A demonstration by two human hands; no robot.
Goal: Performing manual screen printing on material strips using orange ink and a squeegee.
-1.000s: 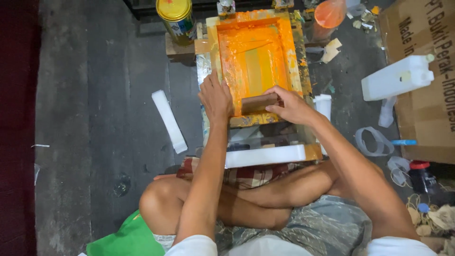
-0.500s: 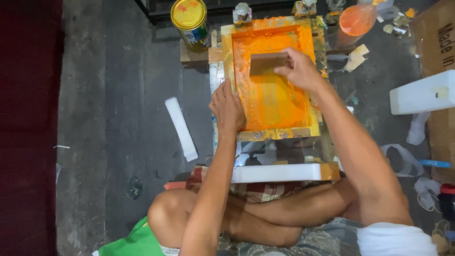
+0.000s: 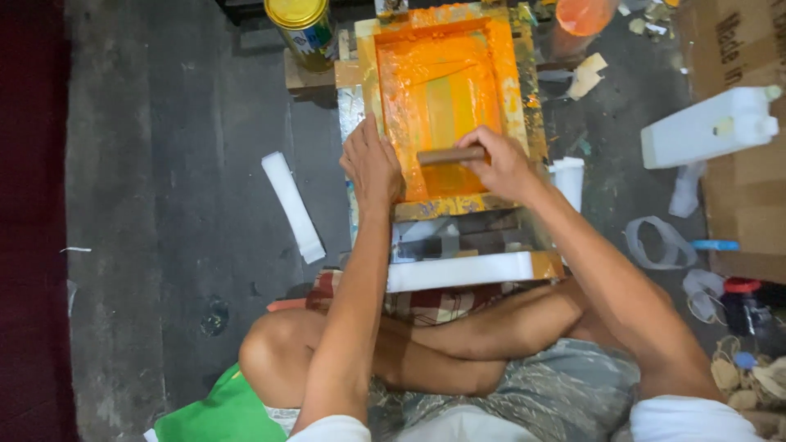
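Observation:
A wooden screen-printing frame (image 3: 524, 98) smeared with orange ink lies on a low stand in front of my crossed legs. My left hand (image 3: 370, 162) presses flat on the frame's left edge near its near corner. My right hand (image 3: 501, 164) grips a wooden-handled squeegee (image 3: 446, 155) that sits across the near part of the inked mesh. The mesh behind the squeegee shows a paler, wiped band down its middle.
A yellow-lidded tin (image 3: 301, 24) stands at the far left of the frame, an orange-stained cup (image 3: 583, 15) at the far right. A white jerrycan (image 3: 711, 124) and cardboard box (image 3: 737, 49) lie to the right. A white strip (image 3: 292, 206) lies on the grey floor at left.
The squeegee in my right hand went to the far end of the frame and has come back toward me to the near part. My left hand stayed on the frame's left edge.

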